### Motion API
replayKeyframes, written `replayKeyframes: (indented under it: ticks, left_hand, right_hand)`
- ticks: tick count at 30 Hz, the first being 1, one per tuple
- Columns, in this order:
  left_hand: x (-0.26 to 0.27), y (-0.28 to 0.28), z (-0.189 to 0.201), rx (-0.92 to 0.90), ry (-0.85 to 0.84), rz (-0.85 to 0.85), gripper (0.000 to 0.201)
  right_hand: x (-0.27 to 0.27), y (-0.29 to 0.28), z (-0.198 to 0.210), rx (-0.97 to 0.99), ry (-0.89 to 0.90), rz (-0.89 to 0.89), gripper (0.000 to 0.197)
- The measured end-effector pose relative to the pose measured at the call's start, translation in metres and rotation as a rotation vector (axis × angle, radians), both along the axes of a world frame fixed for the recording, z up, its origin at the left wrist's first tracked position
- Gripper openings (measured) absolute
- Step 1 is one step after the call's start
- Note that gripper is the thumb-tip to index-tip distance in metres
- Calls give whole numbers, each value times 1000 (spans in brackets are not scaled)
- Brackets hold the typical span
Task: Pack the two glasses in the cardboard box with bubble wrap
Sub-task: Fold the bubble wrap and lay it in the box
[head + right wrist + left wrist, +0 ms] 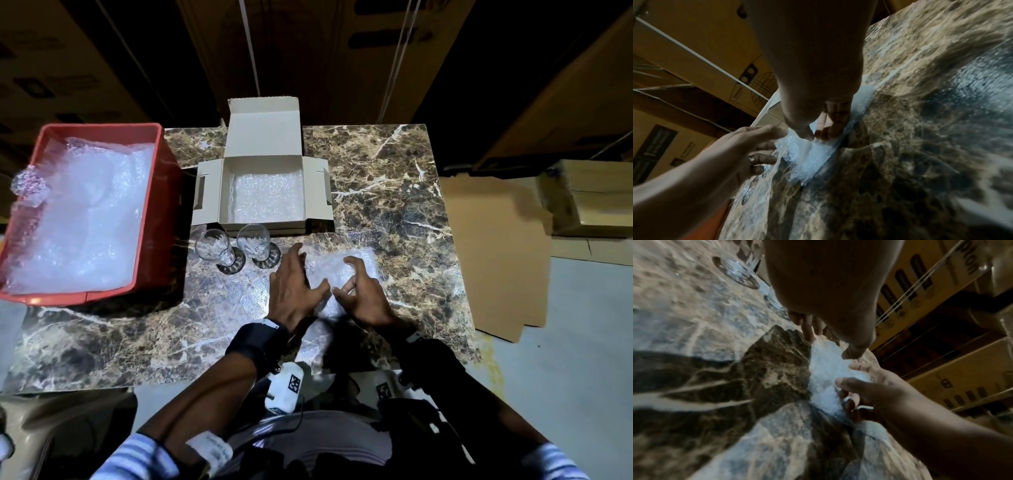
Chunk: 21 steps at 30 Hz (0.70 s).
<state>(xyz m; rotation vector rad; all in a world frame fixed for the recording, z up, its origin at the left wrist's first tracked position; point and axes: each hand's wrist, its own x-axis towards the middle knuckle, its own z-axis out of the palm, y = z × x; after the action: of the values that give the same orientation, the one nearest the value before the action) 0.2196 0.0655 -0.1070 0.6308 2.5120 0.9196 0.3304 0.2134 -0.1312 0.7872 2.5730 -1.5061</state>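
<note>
A brown marble-patterned table (394, 178) stands among stacked cardboard cartons (579, 195) in a dim storeroom. On it sit a red bin (161, 192) of bubble wrap, an open cardboard box (263, 164) lined with wrap, and two glasses (236, 248) upright just in front of the box. A bubble wrap sheet (342, 270) lies flat near the front edge. The left hand (294, 286), fingers spread, presses on its left side. The right hand (363, 294), fingers loosely curled, touches its right side with its fingertips, gripping nothing.

Warehouse (stacked strapped cartons (325, 44))
</note>
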Motion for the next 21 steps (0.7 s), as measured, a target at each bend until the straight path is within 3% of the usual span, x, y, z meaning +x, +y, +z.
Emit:
replayKeyframes:
  ticks: [4, 9, 21]
  left_hand:
    - [-1, 12, 9, -57, -163, 119, 92]
    - [-1, 22, 6, -119, -162, 76, 100]
    - [-8, 38, -7, 353, -368, 264, 73]
  right_hand:
    - [1, 1, 3, -33, 6, -3, 72]
    - [2, 4, 5, -84, 27, 15, 70]
    - [-2, 5, -1, -55, -45, -30, 63]
